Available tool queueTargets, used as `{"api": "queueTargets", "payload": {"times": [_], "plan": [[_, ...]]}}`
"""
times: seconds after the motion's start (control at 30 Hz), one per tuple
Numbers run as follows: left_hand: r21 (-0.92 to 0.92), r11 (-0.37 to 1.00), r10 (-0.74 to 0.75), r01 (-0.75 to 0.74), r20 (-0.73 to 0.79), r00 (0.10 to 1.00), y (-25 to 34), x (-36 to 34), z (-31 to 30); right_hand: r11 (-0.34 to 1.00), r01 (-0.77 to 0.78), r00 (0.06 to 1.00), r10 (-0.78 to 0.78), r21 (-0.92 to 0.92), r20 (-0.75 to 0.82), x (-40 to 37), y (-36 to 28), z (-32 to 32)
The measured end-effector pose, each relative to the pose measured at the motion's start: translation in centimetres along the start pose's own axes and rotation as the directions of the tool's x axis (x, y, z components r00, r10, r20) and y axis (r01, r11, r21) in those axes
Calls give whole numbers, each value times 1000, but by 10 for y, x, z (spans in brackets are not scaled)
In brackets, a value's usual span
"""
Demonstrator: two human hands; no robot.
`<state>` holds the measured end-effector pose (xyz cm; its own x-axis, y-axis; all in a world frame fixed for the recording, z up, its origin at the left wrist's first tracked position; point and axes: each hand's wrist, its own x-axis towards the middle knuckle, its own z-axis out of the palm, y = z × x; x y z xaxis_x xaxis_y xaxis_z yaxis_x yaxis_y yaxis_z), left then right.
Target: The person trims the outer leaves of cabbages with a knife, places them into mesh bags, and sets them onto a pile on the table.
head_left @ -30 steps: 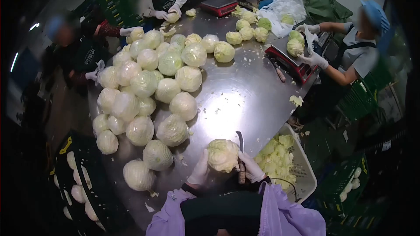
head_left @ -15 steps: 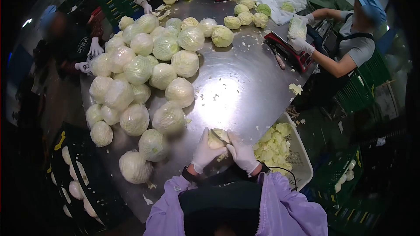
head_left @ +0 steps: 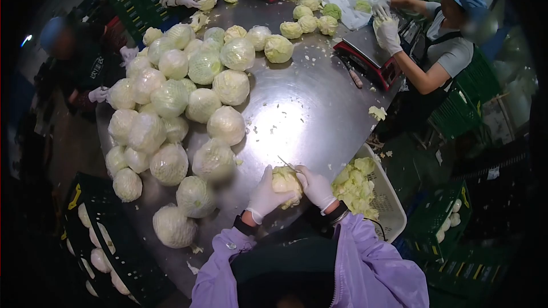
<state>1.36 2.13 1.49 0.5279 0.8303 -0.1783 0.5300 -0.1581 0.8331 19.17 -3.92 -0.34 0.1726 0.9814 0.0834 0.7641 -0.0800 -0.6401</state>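
Note:
A pale yellow-green cabbage [head_left: 286,183] is between my gloved hands near the table's front edge. My left hand [head_left: 268,193] wraps round its left side. In my right hand [head_left: 315,189] is a thin knife [head_left: 287,163], its blade pointing up and left over the top of the cabbage; the handle is hidden in the fingers. The right fingers also lie close to the cabbage's right side.
Plastic-wrapped cabbages [head_left: 170,98] pile up on the metal table [head_left: 308,85] to the left. A white basket [head_left: 394,208] of leaves [head_left: 355,185] stands at the right. Scales [head_left: 370,51] and three co-workers surround the table. Green crates [head_left: 108,234] flank it.
The knife has moved from across the cabbage's face to above its top, and the cabbage shows more of its leafy side. The right co-worker's hands no longer hold a wrapped cabbage over the scale.

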Motion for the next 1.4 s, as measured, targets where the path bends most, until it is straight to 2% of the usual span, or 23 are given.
{"api": "queueTargets", "payload": {"times": [0.17, 0.27, 0.33, 0.37, 0.4, 0.43, 0.47, 0.5, 0.53, 0.57, 0.67, 0.7, 0.73, 0.8, 0.9, 0.97, 1.1, 1.17, 1.27, 1.3, 1.33, 1.37, 1.4], "plan": [[-129, 991, -10, 23, 103, 995, -10, -5, -10, 984, -165, 986, 163, 68, 36, 25, 18, 3], [-212, 970, 151, -122, 126, 981, -37, -12, -6, 963, -253, 966, 246, 95, 83, 40, 66, 27], [-474, 878, 117, -65, 80, 990, -25, -25, -13, 977, -170, 983, 160, 128, 88, 36, 60, 27], [-625, 779, 30, 45, 109, 994, -16, -31, -15, 872, -303, 952, 257, 384, 166, 26, 39, 16], [-623, 780, 20, 53, 110, 994, -20, -34, -11, 683, -427, 904, 330, 593, 271, 16, 14, 2], [-552, 833, -30, 34, 17, 999, -26, -39, -3, 702, -360, 933, 260, 614, 250, 2, 0, -2], [-477, 879, -68, 21, -81, 994, -32, -43, 5, 853, -269, 960, 201, 446, 195, -12, 7, 13], [-480, 877, -72, 26, -77, 994, -30, -46, 12, 957, -60, 997, 46, 283, 58, -26, 2, 22], [-357, 934, -67, -1, -179, 982, -26, -48, 20, 987, 138, 990, -135, 81, -49, -35, -2, 29], [-225, 974, -45, -20, -277, 960, -23, -48, 24, 988, 132, 990, -128, 78, -51, -38, 1, 32], [-158, 987, -58, 16, -269, 961, -14, -46, 25, 983, 167, 971, -152, 71, -187, -33, 1, 25], [-153, 988, -55, 14, -267, 962, -15, -46, 24, 931, -135, 991, 129, 339, 39, -31, 5, 17], [-178, 984, -61, 14, -258, 964, -16, -45, 23, 737, -453, 889, 327, 502, 321, -30, 6, 8], [-202, 979, -67, 15, -250, 966, -19, -43, 22, 716, -351, 936, 262, 603, 234, -34, 16, 17], [-414, 910, -108, 11, -212, 971, -18, -43, 20, 822, -296, 947, 187, 486, 261, -36, -18, -11], [-350, 936, -36, -46, -224, 974, -1, -46, 13, 999, 7, 998, -9, 34, 55, -39, -24, -9], [-232, 963, 114, -140, -123, 986, -7, -42, 16, 991, 132, 989, -129, -34, 78, -27, -38, -25], [79, 981, 162, -176, 162, 973, -7, -38, 9, 947, 293, 956, -285, -132, 76, -20, -21, -9], [37, 982, 169, -184, 255, 952, -22, -25, -2, 982, 188, 963, -190, 29, 188, -4, -13, -10], [-89, 965, 262, -247, 254, 931, -17, -23, -10, 953, 284, 959, -282, 104, -30, 4, 2, 6], [-86, 965, 260, -246, 252, 932, -22, -23, -11, 952, 286, 958, -285, 107, -30, 10, 9, 9], [-106, 949, 315, -298, 258, 913, -32, -22, -10, 926, -59, 990, 8, 373, 139, 19, 18, 9], [-126, 929, 370, -348, 265, 891, -40, -20, -11, 733, -417, 898, 240, 538, 369, 26, 26, 8]]}}
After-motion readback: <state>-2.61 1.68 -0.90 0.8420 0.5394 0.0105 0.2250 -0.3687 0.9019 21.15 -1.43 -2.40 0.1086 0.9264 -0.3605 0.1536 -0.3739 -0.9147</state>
